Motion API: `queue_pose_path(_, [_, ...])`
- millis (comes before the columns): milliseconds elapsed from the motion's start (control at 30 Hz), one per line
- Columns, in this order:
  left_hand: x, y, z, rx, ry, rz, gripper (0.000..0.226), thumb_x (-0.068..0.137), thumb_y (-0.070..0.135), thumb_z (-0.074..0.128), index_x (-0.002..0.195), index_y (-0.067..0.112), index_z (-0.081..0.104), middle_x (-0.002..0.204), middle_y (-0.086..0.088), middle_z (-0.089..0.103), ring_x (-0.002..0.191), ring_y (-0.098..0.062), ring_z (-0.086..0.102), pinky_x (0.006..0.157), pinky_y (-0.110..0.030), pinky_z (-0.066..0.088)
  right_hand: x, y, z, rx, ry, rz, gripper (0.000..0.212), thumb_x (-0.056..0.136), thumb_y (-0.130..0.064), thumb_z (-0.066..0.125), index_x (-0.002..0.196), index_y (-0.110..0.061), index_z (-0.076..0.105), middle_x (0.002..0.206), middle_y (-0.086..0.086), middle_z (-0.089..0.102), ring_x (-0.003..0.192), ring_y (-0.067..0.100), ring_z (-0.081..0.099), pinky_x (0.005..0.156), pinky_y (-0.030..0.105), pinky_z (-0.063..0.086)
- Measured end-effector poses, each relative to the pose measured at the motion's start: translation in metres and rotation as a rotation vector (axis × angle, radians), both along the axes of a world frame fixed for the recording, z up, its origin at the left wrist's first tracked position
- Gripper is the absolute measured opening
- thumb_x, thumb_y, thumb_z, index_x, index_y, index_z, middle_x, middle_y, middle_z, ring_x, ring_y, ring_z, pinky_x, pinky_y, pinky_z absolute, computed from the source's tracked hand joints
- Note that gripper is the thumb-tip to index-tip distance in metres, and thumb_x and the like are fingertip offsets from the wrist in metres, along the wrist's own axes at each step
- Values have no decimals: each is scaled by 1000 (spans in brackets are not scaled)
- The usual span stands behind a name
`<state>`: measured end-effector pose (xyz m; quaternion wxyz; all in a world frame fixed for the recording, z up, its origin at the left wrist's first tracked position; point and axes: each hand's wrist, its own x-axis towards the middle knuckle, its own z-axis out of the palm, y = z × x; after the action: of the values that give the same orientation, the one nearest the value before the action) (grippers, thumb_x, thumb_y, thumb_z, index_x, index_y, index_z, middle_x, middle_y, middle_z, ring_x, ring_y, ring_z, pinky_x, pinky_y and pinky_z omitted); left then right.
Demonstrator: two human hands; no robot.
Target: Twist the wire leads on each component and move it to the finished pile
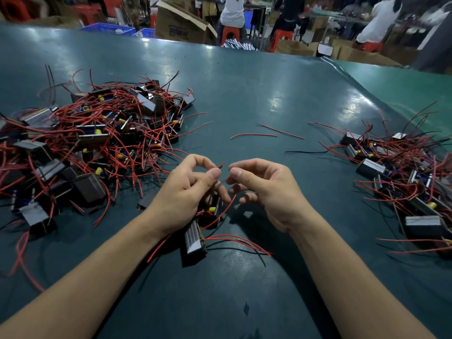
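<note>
Two hands meet above the near middle of the dark green counter point(244, 89). We note the left hand point(186, 192) with thumb and forefinger pinching the tip of a red wire lead point(220, 165), its end poking out just past the thumbnail. The right hand point(264, 189) sits just beside it, fingers curled, thumb and forefinger drawn together near the same lead; we cannot tell whether they actually grip it, since the contact point is hidden and slightly blurred.

Under the left hand we see a component point(212, 211), dark-bodied with a yellow part, largely covered by the fingers; a red lead curves from it up toward the fingertips. We cannot tell whether it hangs from the hand or rests on the counter. Just nearer to us a second component point(193, 243) lies flat on the counter, striped silver face up, red and black leads trailing to the right.

On the left of the counter we record a large pile point(97, 143) of like components, tangled in red leads. On the right edge, well apart from the hands, lies a smaller pile point(396, 172). Between the piles, beyond the hands, several loose wire pieces point(254, 135) lie on the counter, red and one black.

Beyond the counter's far edge: cardboard boxes point(181, 23), blue crates, red stools and seated people, blurred.
</note>
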<state>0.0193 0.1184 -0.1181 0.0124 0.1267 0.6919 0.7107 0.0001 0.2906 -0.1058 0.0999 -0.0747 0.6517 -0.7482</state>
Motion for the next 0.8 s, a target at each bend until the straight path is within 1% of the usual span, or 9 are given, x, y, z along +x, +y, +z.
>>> queue_pose_path(100, [1, 1, 2, 34, -19, 24, 6, 99, 14, 47, 98, 8, 45, 70, -17, 71, 56, -26, 42, 53, -30, 36, 1, -3, -2, -39, -12, 18, 1, 84, -3, 68, 84, -4, 68, 70, 6, 71, 59, 14, 67, 50, 19, 51])
queue_pose_path(233, [2, 2, 2, 29, -3, 76, 6, 99, 9, 49, 92, 9, 50, 63, -8, 69, 49, -21, 46, 46, -24, 39, 4, -6, 0, -42, 53, 44, 16, 71, -14, 74, 86, -7, 72, 68, 4, 71, 58, 12, 64, 54, 20, 51])
queue_pose_path(300, [3, 3, 1, 18, 16, 95, 9, 97, 5, 51, 88, 8, 52, 59, -5, 67, 48, -20, 50, 44, -23, 42, 5, -7, 1, -21, 89, 25, 13, 73, -12, 74, 85, -6, 73, 66, 4, 70, 56, 12, 63, 53, 20, 50])
queue_pose_path(400, [5, 4, 2, 54, -4, 82, 7, 91, 9, 58, 87, 4, 54, 64, -9, 70, 51, -21, 58, 49, -26, 50, 5, -7, 1, -6, 112, -35, 2, 81, -5, 72, 81, -4, 71, 62, 4, 68, 52, 13, 62, 51, 20, 48])
queue_pose_path(467, [5, 3, 3, 102, -48, 61, 11, 88, 13, 59, 88, 3, 55, 67, -11, 71, 53, -19, 62, 53, -26, 54, 5, -6, 1, 13, 111, -50, 3, 83, -4, 72, 80, -5, 70, 60, 2, 66, 52, 12, 61, 50, 20, 47])
queue_pose_path(600, [0, 2, 3, 200, -134, 88, 5, 97, 10, 50, 92, 9, 48, 68, -15, 71, 52, -22, 60, 51, -27, 52, 5, -10, 1, 47, 118, -58, 11, 84, -2, 70, 75, -8, 69, 58, -3, 65, 52, 8, 60, 49, 16, 46])
queue_pose_path(667, [-1, 3, 2, 169, -106, 114, 6, 99, 8, 47, 95, 12, 45, 68, -11, 71, 49, -20, 59, 49, -27, 50, 5, -10, 1, 50, 131, -77, 13, 84, -2, 70, 74, -9, 69, 58, -4, 65, 51, 6, 58, 50, 16, 46])
queue_pose_path(733, [1, 4, 2, 52, -12, 122, 11, 100, 4, 47, 99, 15, 45, 69, -11, 71, 48, -19, 56, 48, -27, 47, 4, -10, 2, 46, 145, -112, 14, 84, -1, 70, 74, -10, 70, 59, -3, 65, 51, 7, 55, 51, 18, 47])
queue_pose_path(800, [4, 5, 2, -40, 57, 106, 15, 98, -2, 46, 96, 12, 51, 68, -11, 71, 50, -20, 54, 49, -23, 45, 3, -10, 2, 62, 167, -147, 14, 84, -1, 71, 74, -10, 71, 60, -2, 64, 52, 9, 54, 52, 19, 48])
